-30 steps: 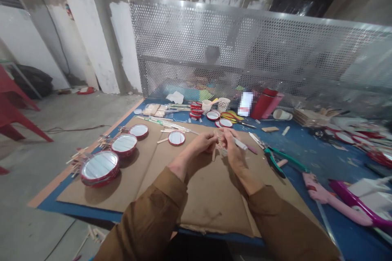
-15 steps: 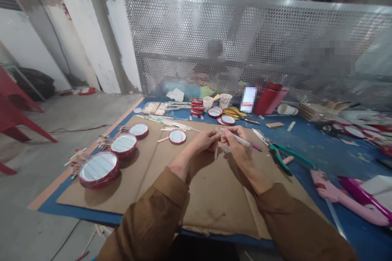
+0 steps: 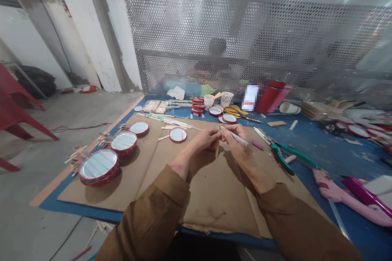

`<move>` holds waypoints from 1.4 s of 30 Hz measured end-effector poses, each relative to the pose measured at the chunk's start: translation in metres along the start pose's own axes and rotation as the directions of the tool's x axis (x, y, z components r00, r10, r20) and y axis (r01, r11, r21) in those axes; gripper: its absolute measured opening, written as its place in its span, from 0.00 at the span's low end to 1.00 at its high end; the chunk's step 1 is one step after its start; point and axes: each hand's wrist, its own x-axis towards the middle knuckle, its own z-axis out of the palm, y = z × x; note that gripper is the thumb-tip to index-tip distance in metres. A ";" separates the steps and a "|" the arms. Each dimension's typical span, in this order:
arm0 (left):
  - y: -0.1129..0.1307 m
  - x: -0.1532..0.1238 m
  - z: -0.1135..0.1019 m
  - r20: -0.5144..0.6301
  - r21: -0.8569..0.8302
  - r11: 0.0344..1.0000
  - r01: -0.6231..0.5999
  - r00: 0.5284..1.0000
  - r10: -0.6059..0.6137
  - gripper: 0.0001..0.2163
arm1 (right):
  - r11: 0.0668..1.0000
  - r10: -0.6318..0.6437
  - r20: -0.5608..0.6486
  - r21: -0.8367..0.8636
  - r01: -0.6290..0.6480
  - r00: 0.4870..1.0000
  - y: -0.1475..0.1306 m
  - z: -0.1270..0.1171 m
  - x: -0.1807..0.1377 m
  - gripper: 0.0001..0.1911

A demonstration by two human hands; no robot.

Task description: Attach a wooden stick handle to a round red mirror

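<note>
Over the cardboard sheet point(image 3: 214, 204), my two hands are close together. My left hand point(image 3: 206, 140) pinches a flat wooden stick point(image 3: 217, 150), whose lower end points down towards the cardboard. In my right hand point(image 3: 240, 147) is a white pen point(image 3: 240, 138), its tip end by the top of the stick; fingers hide the exact contact. Left of my hands lies a round red-rimmed disc point(image 3: 178, 135) with a pale face. Stacks of similar discs, with sticks at their sides, stand farther left, the nearest being the largest stack point(image 3: 98, 166).
Right of the cardboard lie green-handled pliers point(image 3: 281, 160) and a pink glue gun point(image 3: 330, 189). A phone point(image 3: 250, 97), a red bottle point(image 3: 270, 97) and paper cups point(image 3: 226, 98) stand before a perforated metal screen point(image 3: 171, 28). A person sits behind it.
The view has shifted slightly. Both hands keep nearly the same place and grip, with the pen still against or near the top of the stick.
</note>
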 end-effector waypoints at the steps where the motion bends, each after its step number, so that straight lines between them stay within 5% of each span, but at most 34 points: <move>1: 0.000 0.000 0.000 0.001 -0.001 1.000 -0.002 1.000 0.002 0.15 | 1.000 0.000 -0.004 -0.005 0.000 1.000 0.000 0.000 0.000 0.17; 25: -0.011 0.007 -0.006 0.027 0.147 0.986 -0.076 0.997 0.073 0.12 | 0.999 -0.016 0.021 0.040 0.015 1.000 -0.004 -0.001 0.000 0.16; 42: -0.007 0.005 -0.005 0.027 0.102 0.993 -0.059 0.998 0.057 0.12 | 1.000 -0.021 0.031 0.023 0.021 0.999 0.003 -0.002 0.001 0.14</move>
